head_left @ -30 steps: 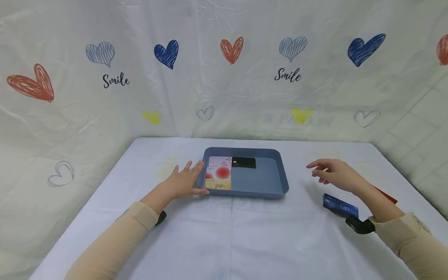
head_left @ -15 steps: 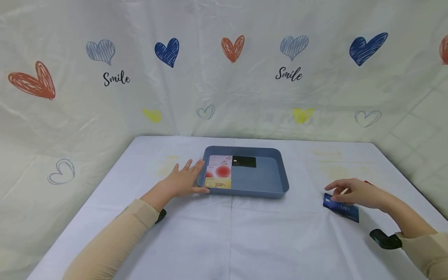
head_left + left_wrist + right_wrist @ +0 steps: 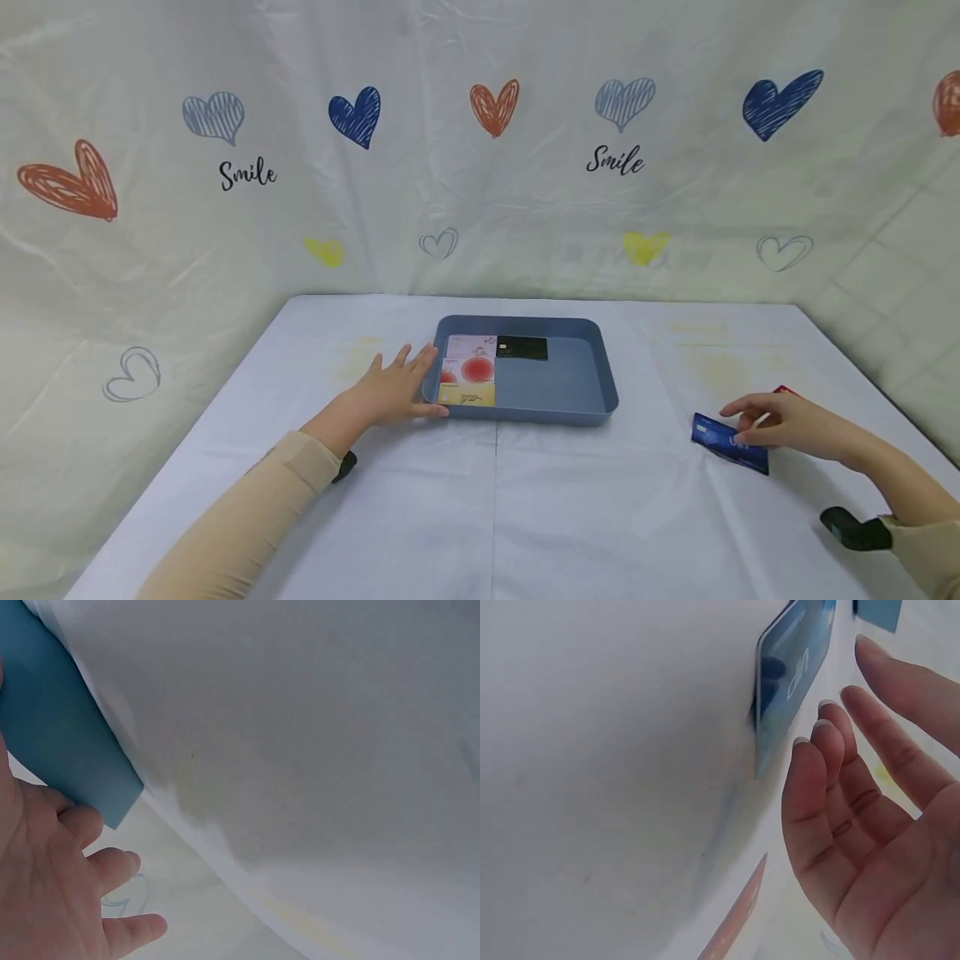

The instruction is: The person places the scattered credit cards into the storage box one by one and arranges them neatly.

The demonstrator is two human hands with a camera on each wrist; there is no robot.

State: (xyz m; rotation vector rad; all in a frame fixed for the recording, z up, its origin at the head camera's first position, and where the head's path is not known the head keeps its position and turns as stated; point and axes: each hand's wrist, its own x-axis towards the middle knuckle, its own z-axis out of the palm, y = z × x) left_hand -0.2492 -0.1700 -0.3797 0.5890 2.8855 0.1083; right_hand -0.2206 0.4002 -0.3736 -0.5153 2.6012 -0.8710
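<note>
A blue-grey tray (image 3: 555,387) lies mid-table; its left wall shows as a teal strip (image 3: 67,727) in the left wrist view. My left hand (image 3: 390,392) rests against that side, fingers spread. Inside the tray are a pink card (image 3: 471,345), a card with red circles (image 3: 477,369), a yellow card (image 3: 468,394) and a black card (image 3: 522,347). At the right lies a blue card (image 3: 729,442), seen tilted in the right wrist view (image 3: 791,675). Over it hovers my right hand (image 3: 798,429), fingers loosely bent, holding nothing; in its wrist view the fingers (image 3: 806,780) are apart from the card.
A red card (image 3: 784,390) lies behind my right hand, mostly covered by it in the head view; its edge (image 3: 735,915) shows in the right wrist view. A white cloth (image 3: 420,517) covers the table, and a sheet with printed hearts (image 3: 495,192) hangs behind.
My right hand has moved right and toward the near side, from beyond the blue card to over its right part. My left hand, the tray and the cards have stayed where they were.
</note>
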